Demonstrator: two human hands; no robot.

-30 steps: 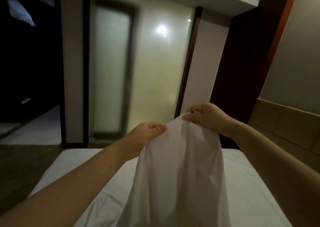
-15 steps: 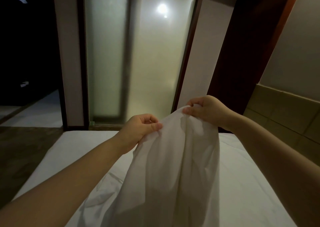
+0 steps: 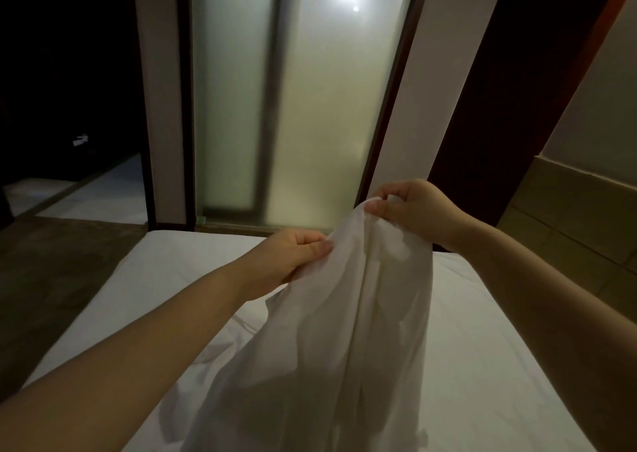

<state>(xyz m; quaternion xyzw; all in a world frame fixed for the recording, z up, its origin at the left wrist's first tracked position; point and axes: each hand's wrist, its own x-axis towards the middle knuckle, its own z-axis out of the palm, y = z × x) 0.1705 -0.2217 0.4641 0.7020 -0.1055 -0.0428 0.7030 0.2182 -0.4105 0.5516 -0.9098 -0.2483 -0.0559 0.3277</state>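
Both hands — left hand (image 3: 293, 255), right hand (image 3: 410, 210) — pinch the white sheet (image 3: 344, 331), its lower end cut off.

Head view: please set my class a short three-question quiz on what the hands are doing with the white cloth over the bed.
1. True or false: the left hand and the right hand both pinch the white cloth.
2. Which of the hands sits higher in the picture? A) left hand B) right hand C) both level
3. Fill the gap: beyond the far end of the bed stands a lit frosted ____ panel.
Key: 1 true; 2 B; 3 glass, as in the frosted glass panel.
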